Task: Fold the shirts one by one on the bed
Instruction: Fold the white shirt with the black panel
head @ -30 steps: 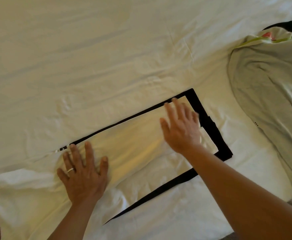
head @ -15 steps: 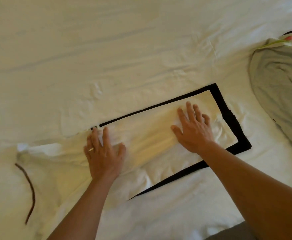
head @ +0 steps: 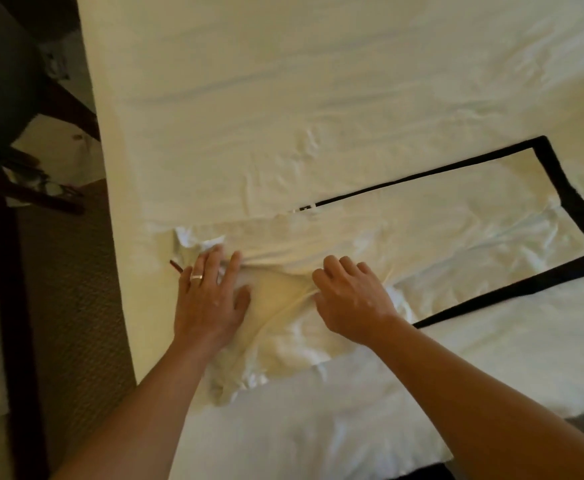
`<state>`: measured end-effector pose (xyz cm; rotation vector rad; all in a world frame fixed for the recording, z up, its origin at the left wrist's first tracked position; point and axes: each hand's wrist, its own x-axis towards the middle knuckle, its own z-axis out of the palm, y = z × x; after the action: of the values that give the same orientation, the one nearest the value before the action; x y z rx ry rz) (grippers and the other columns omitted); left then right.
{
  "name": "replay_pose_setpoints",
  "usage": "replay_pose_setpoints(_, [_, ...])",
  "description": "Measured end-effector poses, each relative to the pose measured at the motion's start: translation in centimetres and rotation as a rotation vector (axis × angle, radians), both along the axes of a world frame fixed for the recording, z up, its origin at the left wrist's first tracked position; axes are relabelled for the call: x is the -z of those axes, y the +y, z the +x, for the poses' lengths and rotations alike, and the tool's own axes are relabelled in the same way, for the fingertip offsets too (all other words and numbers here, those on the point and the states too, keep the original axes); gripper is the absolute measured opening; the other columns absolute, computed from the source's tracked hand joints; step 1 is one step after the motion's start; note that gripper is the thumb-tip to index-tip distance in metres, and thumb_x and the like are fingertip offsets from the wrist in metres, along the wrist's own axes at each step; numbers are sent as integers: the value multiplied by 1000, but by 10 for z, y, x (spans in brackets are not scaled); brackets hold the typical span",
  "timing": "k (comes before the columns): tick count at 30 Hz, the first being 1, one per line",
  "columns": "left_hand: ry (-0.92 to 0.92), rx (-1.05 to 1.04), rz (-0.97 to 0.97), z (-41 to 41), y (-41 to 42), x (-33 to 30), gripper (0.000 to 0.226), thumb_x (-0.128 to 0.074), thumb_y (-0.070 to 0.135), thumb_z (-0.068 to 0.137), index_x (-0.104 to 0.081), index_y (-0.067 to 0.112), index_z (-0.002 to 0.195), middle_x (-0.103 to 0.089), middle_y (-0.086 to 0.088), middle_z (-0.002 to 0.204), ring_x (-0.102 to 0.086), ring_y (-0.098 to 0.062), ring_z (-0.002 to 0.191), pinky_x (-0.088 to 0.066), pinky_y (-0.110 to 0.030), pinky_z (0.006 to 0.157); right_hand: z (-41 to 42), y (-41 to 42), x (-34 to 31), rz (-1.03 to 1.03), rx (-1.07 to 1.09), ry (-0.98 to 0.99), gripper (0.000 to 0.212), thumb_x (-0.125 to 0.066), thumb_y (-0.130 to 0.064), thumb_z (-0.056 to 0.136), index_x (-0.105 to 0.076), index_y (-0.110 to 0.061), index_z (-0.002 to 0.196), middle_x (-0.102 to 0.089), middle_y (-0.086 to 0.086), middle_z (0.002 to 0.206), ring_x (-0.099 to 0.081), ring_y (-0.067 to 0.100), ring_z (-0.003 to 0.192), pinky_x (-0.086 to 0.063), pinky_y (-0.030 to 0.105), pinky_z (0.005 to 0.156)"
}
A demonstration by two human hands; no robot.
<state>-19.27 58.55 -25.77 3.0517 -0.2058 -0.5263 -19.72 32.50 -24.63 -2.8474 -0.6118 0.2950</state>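
Observation:
A white shirt [head: 456, 233] with black trim lies flat across the white bed [head: 318, 98], folded into a long strip that runs from the left edge to the right. My left hand [head: 210, 296], with a ring on it, presses flat on the shirt's crumpled left end. My right hand [head: 352, 299] rests just to the right of it, fingers bent over a bunched fold of the white cloth. Whether those fingers pinch the cloth is unclear.
The bed's left edge [head: 124, 306] drops to a patterned carpet [head: 72, 306]. A dark chair [head: 9, 98] stands at the upper left. A thin brown cord [head: 176, 266] lies by my left hand near the edge.
Both hands slid left along the shirt to its left end, and the view swung left. The grey garment at the right is out of view; the bed edge and floor now show.

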Motion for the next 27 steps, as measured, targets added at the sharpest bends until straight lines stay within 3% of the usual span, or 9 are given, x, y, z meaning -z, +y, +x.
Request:
replay_pose_setpoints(2, [-18,-13,-13,7,1,1,64,-35,52,95,-48,21,150,-35,-14,161,-31,-36,147,-28,-58,114,-2,5,5,-16,51,-10,20,-70,-16,75,-58,-10,90,-54,10,91,-53,29,70,-49,40,56])
replay_pose_setpoints(7, [30,-104,13,14,4,5,73,-23,63,100,-17,24,162,-7,-8,170,-8,-29,156,-5,-54,124,-8,3,12,24,97,-27,25,-69,0,68,-59,-7,90,-55,12,88,-54,29,67,-50,34,48])
replay_pose_setpoints(10, [84,-158,57,15,-3,6,81,-12,68,98,-5,20,163,4,-9,170,0,-29,157,0,-56,123,-11,-4,13,72,107,15,24,-67,1,72,-61,-7,95,-56,9,91,-55,29,72,-53,36,52])
replay_pose_setpoints(13, [57,-236,38,15,-23,1,86,-13,70,96,-6,16,163,4,-16,169,3,-32,156,4,-53,122,-11,-8,12,147,117,63,18,-61,-11,79,-63,-9,97,-57,5,92,-55,27,78,-51,35,57])
replay_pose_setpoints(16, [-28,-153,-75,13,-45,-3,81,-13,69,95,-11,24,162,-2,-16,169,-1,-33,156,-5,-52,120,-3,-7,10,285,196,57,19,-55,-24,85,-65,-9,90,-58,2,83,-56,26,72,-51,37,53])
replay_pose_setpoints(19, [96,-218,-106,14,-57,4,82,-5,75,92,-4,33,162,6,-12,170,5,-33,156,-5,-57,122,4,-8,13,345,207,19,24,-47,-25,90,-63,-8,85,-58,3,78,-54,25,66,-51,40,50])
replay_pose_setpoints(23, [166,-394,-50,21,-70,4,83,-24,71,95,-3,26,161,8,-20,168,8,-36,155,-4,-60,121,3,-12,16,415,234,117,23,-52,-24,87,-64,-7,93,-57,2,83,-54,24,70,-53,41,55])
replay_pose_setpoints(27, [49,-447,-56,20,-96,-5,76,-41,55,98,-17,18,160,-6,-18,168,-3,-35,155,-10,-55,123,10,-30,7,566,356,262,29,-58,-28,92,-67,-8,111,-60,-2,96,-56,14,76,-54,36,67])
